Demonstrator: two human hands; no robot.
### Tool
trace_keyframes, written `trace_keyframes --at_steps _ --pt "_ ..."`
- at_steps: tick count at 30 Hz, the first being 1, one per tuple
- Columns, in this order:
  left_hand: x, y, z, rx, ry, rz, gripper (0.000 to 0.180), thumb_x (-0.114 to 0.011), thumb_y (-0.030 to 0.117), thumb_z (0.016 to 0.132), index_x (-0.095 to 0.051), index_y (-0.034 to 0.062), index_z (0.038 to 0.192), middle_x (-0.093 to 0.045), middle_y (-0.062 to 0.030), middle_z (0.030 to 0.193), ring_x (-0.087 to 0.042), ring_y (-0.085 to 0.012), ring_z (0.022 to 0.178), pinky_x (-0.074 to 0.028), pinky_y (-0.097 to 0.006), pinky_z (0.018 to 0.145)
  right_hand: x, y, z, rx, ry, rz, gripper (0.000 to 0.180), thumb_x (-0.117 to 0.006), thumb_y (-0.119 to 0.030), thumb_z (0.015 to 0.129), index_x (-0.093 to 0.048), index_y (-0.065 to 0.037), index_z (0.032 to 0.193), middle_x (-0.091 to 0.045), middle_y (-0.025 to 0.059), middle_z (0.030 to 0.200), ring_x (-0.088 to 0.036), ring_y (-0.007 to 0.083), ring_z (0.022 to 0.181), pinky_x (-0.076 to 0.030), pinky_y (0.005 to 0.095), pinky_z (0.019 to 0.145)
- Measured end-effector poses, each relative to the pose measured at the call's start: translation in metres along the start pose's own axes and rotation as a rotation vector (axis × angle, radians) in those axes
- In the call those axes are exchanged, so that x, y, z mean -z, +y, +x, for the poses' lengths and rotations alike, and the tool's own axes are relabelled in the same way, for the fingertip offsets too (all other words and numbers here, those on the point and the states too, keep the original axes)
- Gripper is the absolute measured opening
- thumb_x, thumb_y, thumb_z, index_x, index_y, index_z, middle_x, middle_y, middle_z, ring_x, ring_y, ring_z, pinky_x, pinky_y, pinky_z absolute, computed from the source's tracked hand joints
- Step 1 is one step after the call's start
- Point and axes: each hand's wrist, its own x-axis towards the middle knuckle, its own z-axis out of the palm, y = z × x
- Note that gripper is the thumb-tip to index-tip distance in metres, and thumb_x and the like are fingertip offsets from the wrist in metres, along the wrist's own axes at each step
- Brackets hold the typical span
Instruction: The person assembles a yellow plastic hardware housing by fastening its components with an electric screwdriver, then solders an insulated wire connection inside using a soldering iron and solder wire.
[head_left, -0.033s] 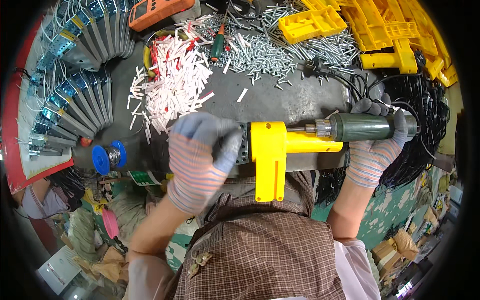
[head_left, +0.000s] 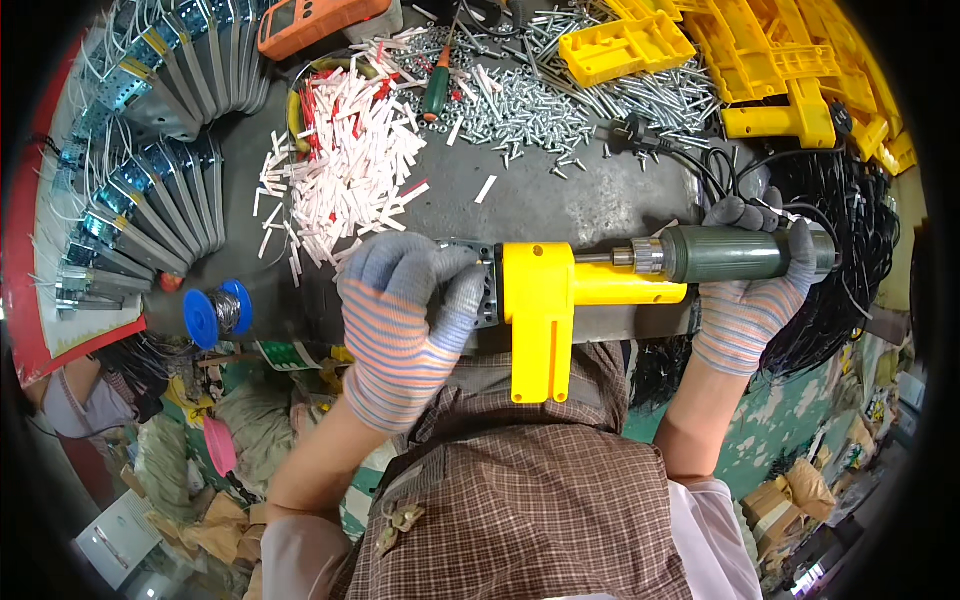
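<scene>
My left hand [head_left: 410, 320], in a striped grey glove, grips the grey metal end of a yellow plastic housing [head_left: 540, 310] held at the bench's near edge. In my right hand [head_left: 755, 295], gloved the same way, is a dark green electric screwdriver [head_left: 740, 253]. It lies level, and its chuck and bit [head_left: 625, 258] press into the housing's right side. The housing's lower leg hangs down over my checked shirt.
On the bench behind lie a pile of white and red sleeves [head_left: 350, 150], loose screws [head_left: 530, 100], a green-handled screwdriver [head_left: 437, 90] and yellow housings [head_left: 780, 60]. Wired metal parts [head_left: 130, 200] fan along the left. A blue spool [head_left: 215, 312] and black cables [head_left: 850, 230] flank my hands.
</scene>
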Motion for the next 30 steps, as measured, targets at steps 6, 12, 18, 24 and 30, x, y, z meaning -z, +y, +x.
trace_keyframes --at_steps 6,12,18,24,30 --pt "-0.019 0.000 -0.012 -0.002 0.112 -0.011 0.018 -0.074 0.010 0.074 -0.062 0.0093 0.087 -0.057 -0.0073 0.081 -0.055 -0.0299 0.079 -0.044 -0.044 0.075 0.005 -0.002 0.005 0.018 0.017 -0.052 0.016 -0.071 -0.015 0.075 -0.059 -0.007 0.081 -0.060 0.0074 0.073 -0.060 0.0246 0.067 -0.053 0.0467 0.079" --pt "-0.021 -0.005 -0.014 -0.021 0.107 0.020 0.016 -0.071 0.007 0.077 -0.064 0.0073 0.092 -0.057 -0.0098 0.086 -0.055 -0.0294 0.085 -0.044 -0.040 0.078 0.009 -0.004 0.006 0.020 -0.006 -0.046 0.020 -0.069 -0.016 0.077 -0.057 -0.002 0.085 -0.058 0.0103 0.074 -0.059 0.0262 0.069 -0.051 0.0476 0.080" --pt "-0.023 -0.012 -0.018 -0.092 0.086 -0.040 0.021 -0.074 0.012 0.073 -0.062 0.0096 0.089 -0.056 -0.0077 0.085 -0.055 -0.0319 0.082 -0.044 -0.045 0.077 0.005 -0.001 0.004 0.027 0.016 -0.050 0.020 -0.068 -0.015 0.077 -0.056 -0.002 0.085 -0.057 0.0105 0.073 -0.057 0.0257 0.069 -0.050 0.0472 0.080" --pt "-0.023 -0.007 -0.017 -0.046 0.081 0.015 0.022 -0.074 0.012 0.073 -0.063 0.0096 0.092 -0.058 -0.0081 0.088 -0.056 -0.0316 0.083 -0.045 -0.045 0.077 0.011 0.000 0.002 0.028 -0.110 0.000 0.025 -0.068 -0.016 0.077 -0.056 -0.001 0.093 -0.055 0.0099 0.073 -0.055 0.0235 0.071 -0.048 0.0428 0.077" --pt "-0.024 -0.008 -0.019 -0.052 0.080 0.036 0.023 -0.072 0.011 0.073 -0.064 0.0103 0.095 -0.058 -0.0073 0.092 -0.056 -0.0311 0.085 -0.045 -0.045 0.078 0.007 0.004 -0.002 0.016 -0.128 0.017 0.024 -0.068 -0.012 0.075 -0.054 -0.001 0.091 -0.051 0.0060 0.072 -0.050 0.0194 0.067 -0.046 0.0387 0.076"
